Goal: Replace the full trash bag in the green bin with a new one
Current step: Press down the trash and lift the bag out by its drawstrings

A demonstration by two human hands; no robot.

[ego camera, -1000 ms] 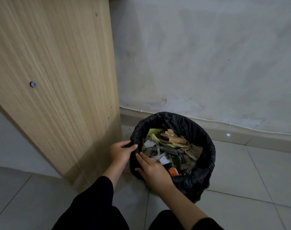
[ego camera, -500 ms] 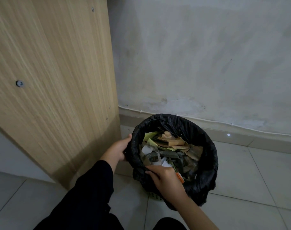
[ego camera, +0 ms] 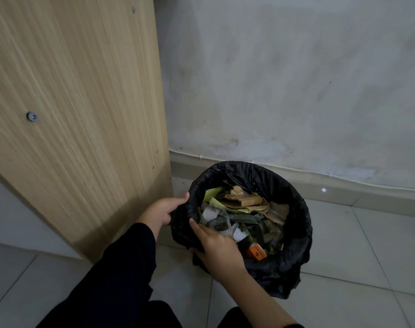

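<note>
- Standing upright on the tiled floor (ego camera: pixel 343 245), the bin is hidden under its black trash bag (ego camera: pixel 294 245), mouth facing up, near the wall (ego camera: pixel 284 91) and right of a wooden panel (ego camera: pixel 78 114).
- Crumpled paper, cardboard and an orange wrapper (ego camera: pixel 257 252) fill the bag.
- Left hand (ego camera: pixel 162 210) grasps the bag's left rim.
- Right hand (ego camera: pixel 219 248) pinches the near rim, forefinger stretched along the edge.

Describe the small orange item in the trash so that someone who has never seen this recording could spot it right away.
Start at the tall wooden panel on the left; to its right, by the wall, stands the bin lined with a black trash bag. The orange packet lies at the near edge of the trash, just right of the right hand. It is the only bright orange piece among green, brown and white scraps.
</note>
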